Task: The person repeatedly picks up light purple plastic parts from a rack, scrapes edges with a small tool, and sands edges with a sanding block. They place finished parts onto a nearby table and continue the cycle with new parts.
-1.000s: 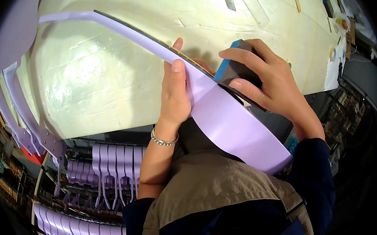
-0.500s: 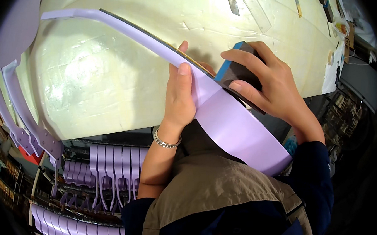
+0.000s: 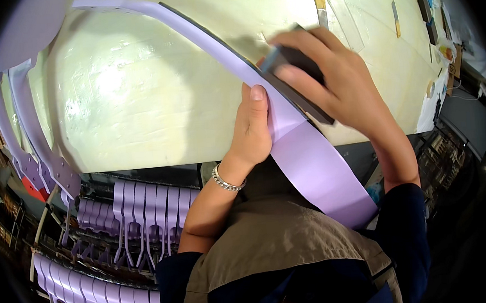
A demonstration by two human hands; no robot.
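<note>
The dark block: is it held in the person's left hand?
No, the right hand grips the dark block, while the left hand holds the long purple piece.

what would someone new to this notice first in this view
Probably the long lavender piece, running diagonally from the upper left of the pale tabletop toward the person's lap, with the left hand gripping it near the middle. Next might come the slightly blurred right hand, holding a dark block along its right edge, then the rows of lavender strips at lower left.
</note>
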